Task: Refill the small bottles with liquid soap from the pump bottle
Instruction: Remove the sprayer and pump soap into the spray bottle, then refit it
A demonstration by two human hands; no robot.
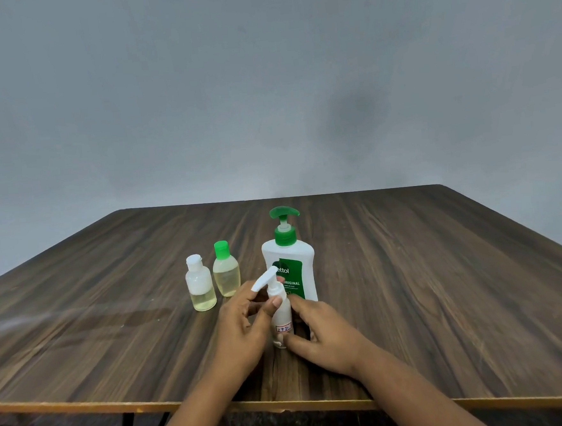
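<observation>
A small clear bottle with a white pump top (279, 312) stands on the wooden table (444, 284) near its front edge. My left hand (244, 328) pinches the bottle's white neck with thumb and fingers. My right hand (321, 336) grips the bottle's lower body from the right. Just behind it stands the large white soap pump bottle with a green pump (289, 262). To the left stand two small bottles holding yellowish liquid: one with a white flip cap (200, 285) and one with a green cap (225, 270).
The table's front edge (87, 406) runs close below my wrists. A grey wall rises behind the table. Bare wood lies to the left and right of the bottles.
</observation>
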